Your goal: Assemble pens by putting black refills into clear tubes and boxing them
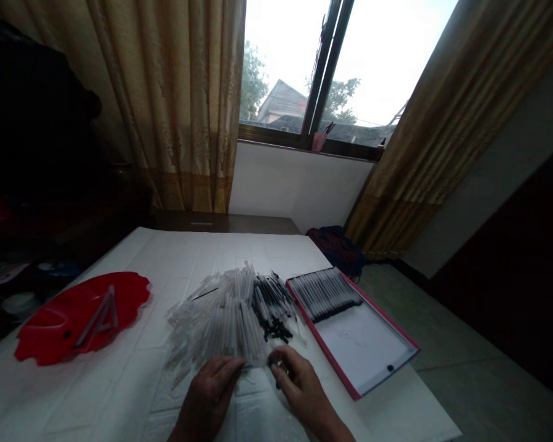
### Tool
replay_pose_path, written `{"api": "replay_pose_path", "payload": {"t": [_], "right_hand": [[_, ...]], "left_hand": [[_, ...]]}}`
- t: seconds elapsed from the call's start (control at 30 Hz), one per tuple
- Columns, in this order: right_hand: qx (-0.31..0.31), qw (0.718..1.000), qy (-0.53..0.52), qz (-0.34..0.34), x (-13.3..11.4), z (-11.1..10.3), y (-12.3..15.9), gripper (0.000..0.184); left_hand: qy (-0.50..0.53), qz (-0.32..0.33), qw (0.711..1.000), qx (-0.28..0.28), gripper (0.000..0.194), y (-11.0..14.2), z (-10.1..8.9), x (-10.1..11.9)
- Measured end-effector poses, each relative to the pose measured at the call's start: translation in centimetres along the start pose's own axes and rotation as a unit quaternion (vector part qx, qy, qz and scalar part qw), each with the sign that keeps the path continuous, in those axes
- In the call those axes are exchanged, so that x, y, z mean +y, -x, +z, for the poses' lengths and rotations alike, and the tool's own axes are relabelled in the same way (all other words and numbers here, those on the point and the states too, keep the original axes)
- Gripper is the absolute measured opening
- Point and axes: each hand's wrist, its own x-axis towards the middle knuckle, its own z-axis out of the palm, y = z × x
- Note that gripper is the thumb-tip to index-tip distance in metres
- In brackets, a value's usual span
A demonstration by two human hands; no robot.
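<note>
My left hand [214, 390] is closed in a pinch at the near edge of a pile of clear plastic tubes [225, 319]. A thin tube seems to stick out from its fingertips, though it is hard to see. Just to the right, my right hand [301, 383] has its fingers curled together around small black pieces, partly hidden by the thumb. Beyond the right hand lies a smaller heap of black-ended tubes [271, 301]. To its right, a shallow box with a red rim [325, 350] holds a neat row of clear tubes with black ends [327, 293].
A red scalloped tray [133, 285] on the left holds a clear triangular piece [99, 316]. Everything rests on a white-covered table [175, 245]. Dark cloth [336, 248] lies past its far right corner. A pink cup [319, 142] stands on the windowsill.
</note>
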Motion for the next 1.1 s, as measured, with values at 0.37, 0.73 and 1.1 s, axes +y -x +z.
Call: {"api": "replay_pose_path", "payload": {"t": [0.37,0.73,1.1], "right_hand": [[-0.029,0.997,0.051,0.057,-0.1,0.1,0.2,0.046],[0.018,0.998,0.041,-0.052,2.1,-1.3,0.6,0.015],[0.060,0.994,-0.093,0.010,3.3,2.4,1.2,0.030]], "left_hand": [[-0.018,0.009,1.000,0.021,0.028,-0.2,-0.1,0.2],[-0.037,-0.002,0.998,0.048,0.027,0.0,0.2,-0.5],[-0.012,0.002,1.000,-0.016,0.028,-0.2,0.1,0.0]]}}
